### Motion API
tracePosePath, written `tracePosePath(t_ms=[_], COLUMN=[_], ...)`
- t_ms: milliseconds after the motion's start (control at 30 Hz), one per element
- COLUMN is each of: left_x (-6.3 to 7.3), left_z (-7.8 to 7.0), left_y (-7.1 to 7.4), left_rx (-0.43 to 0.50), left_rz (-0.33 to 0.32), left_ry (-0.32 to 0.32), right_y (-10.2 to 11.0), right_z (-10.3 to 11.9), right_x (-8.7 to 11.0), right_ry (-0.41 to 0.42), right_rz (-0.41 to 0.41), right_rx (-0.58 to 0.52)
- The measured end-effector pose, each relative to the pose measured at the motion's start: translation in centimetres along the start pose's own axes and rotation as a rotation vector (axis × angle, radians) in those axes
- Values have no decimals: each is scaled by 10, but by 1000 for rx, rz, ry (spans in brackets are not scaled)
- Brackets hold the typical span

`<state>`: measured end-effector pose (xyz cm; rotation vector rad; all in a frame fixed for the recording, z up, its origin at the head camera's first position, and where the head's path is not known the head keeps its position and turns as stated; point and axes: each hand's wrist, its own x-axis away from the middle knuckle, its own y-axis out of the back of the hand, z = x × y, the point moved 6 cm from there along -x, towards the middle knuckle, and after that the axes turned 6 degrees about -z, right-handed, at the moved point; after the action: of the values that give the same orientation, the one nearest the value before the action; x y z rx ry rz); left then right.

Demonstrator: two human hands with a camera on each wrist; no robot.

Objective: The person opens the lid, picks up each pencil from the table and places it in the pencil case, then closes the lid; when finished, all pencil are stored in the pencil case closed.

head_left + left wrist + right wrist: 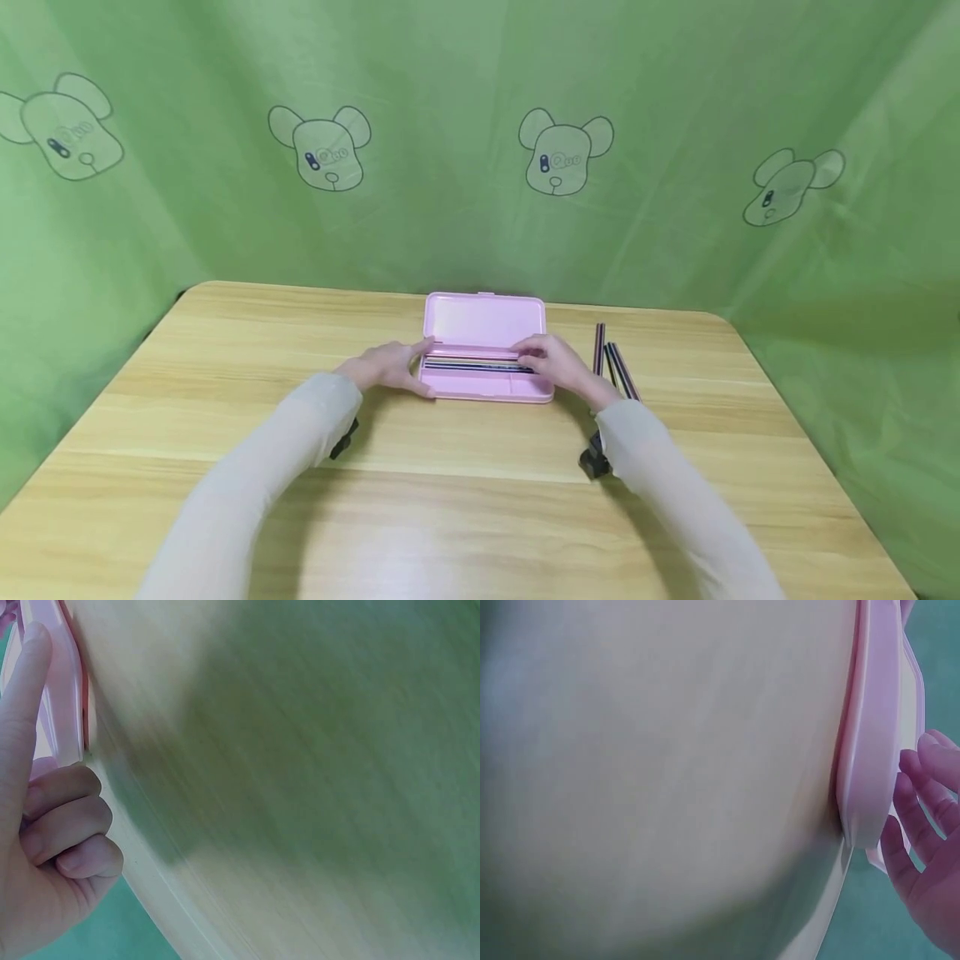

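Several pencils (468,365) run under right fingers (534,342), grip hard to tell; left fingers (420,347) clasp case (468,383).

Bright glare is thrown on the tabletop (405,533) nearer than the fingers (534,343); in both wrist views, soft shadows are cast beside them; grain is blurred.

Glossy plastic case (483,321), smooth wood-grain table (465,517)
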<state>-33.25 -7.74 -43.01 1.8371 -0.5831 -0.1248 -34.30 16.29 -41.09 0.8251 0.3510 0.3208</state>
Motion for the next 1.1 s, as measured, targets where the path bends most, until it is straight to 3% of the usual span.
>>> tracePosePath(t_ms=[367, 800, 1100], left_x=[1, 1, 1], left_z=[-2, -1, -1], left_y=[2, 1, 0], left_rx=[-2, 1, 6], left_rz=[4, 8, 6], left_ry=[2, 4, -2], right_y=[12, 49, 64], right_z=[-8, -28, -50], right_x=[15, 39, 59], right_ry=[13, 29, -32], right_rz=[11, -91, -43], right_rx=[-57, -1, 37])
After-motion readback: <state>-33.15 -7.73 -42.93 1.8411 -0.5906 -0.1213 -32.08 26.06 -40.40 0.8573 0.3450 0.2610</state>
